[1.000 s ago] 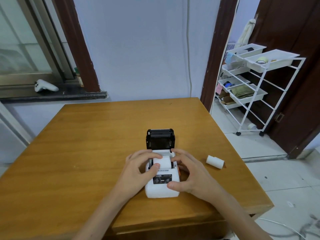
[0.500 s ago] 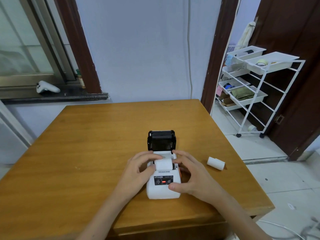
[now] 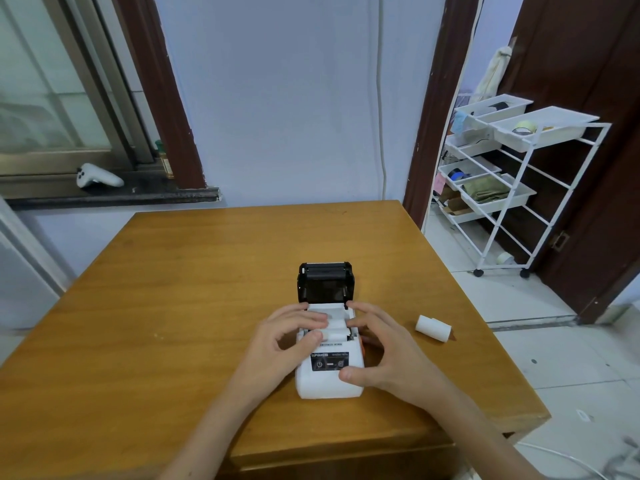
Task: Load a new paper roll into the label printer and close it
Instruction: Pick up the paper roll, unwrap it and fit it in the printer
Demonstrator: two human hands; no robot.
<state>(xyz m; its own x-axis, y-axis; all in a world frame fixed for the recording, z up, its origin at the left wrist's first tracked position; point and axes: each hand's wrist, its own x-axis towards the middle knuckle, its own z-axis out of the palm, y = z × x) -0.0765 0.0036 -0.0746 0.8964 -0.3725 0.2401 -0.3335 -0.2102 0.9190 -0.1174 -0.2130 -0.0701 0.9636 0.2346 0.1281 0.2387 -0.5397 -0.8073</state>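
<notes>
since a second ago both hands' fingers have tucked the paper roll (image 3: pixel 331 328) lower into the label printer (image 3: pixel 329 372), loosely gripping it; black lid (image 3: pixel 325 282) behind stays open.

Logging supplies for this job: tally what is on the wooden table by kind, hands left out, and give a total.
Label printer, lid open: 1
Paper roll seated in the printer: 1
Loose paper roll lying on the table to the right: 1
Total: 3
</notes>
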